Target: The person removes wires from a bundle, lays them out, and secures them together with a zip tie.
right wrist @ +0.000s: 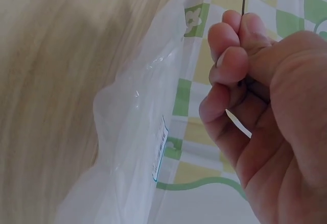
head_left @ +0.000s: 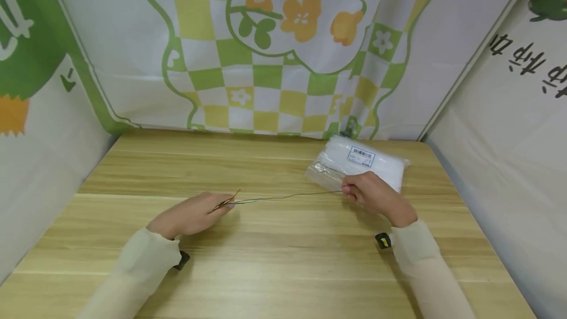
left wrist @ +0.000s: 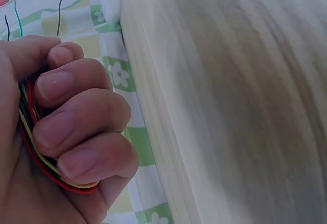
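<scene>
My left hand [head_left: 195, 213] grips a small bundle of thin coloured wires [left wrist: 46, 165], with red, yellow and black strands looping out below the curled fingers in the left wrist view. A few loose wire ends stick up past its thumb. One thin dark wire [head_left: 292, 195] runs across to my right hand [head_left: 374, 196], nearly straight, with a slight bend midway. Thumb and fingertips of the right hand pinch that wire's far end, as the right wrist view shows. Just behind the right hand lies a clear plastic bag [head_left: 328, 174] with white contents and a barcode label.
Both hands are above a light wooden table [head_left: 283, 270]. A printed cloth [head_left: 266, 78] with green and yellow checks hangs along the table's back edge. White printed panels [head_left: 500, 127] close in the sides. A small black device [head_left: 383, 240] sits at the right cuff.
</scene>
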Motion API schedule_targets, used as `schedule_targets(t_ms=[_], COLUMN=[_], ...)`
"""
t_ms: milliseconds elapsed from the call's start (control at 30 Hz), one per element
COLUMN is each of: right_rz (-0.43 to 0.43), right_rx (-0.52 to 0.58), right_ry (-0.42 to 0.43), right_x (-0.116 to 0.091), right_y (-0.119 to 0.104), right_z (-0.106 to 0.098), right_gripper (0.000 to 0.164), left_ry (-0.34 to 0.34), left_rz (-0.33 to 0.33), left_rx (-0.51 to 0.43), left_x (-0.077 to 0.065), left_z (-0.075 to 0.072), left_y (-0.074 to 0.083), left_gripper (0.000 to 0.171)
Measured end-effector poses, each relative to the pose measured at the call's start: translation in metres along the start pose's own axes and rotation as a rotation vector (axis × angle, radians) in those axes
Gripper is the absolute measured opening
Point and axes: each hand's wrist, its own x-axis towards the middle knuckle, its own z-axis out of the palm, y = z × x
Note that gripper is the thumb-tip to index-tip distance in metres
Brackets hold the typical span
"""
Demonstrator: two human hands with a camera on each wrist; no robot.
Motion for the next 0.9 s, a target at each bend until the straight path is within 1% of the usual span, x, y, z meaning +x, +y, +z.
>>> schedule_targets(t_ms=[133, 267, 367, 533, 700, 800, 900], right_rz=[-0.023, -0.049, -0.054, -0.081, -0.13, -0.152, -0.165], right_rx=[0.024, 0.019, -0.004, -0.062, -0.129, -0.145, -0.143], right_ry=[-0.003, -0.014, -0.027, -0.028, -0.008, -0.005, -0.005], right_x=[0.001, 0.003, 0.005, 0.01, 0.013, 0.012, 0.01], right_y=[-0.002, -0.003, -0.004, -0.007, -0.012, -0.013, -0.014], right_z=[0.0, 0.0, 0.0, 0.004, 0.008, 0.009, 0.011], right_gripper=[0.025, 0.025, 0.025, 0.03, 0.032, 0.031, 0.03], left_ry=[-0.014, -0.016, 0.02, 0.124, 0.209, 0.247, 0.266], left_rz=[0.007, -0.025, -0.042, -0.048, -0.102, -0.115, -0.11], left_rx=[0.002, 0.044, 0.117, 0.238, 0.329, 0.356, 0.348], left_x=[-0.004, -0.009, -0.011, -0.01, -0.012, -0.013, -0.015], left_z=[-0.001, -0.005, -0.009, -0.01, -0.009, -0.01, -0.01], left_y=[-0.002, -0.004, -0.006, -0.007, -0.009, -0.011, -0.013], left_gripper=[0.034, 0.027, 0.019, 0.013, 0.011, 0.015, 0.022])
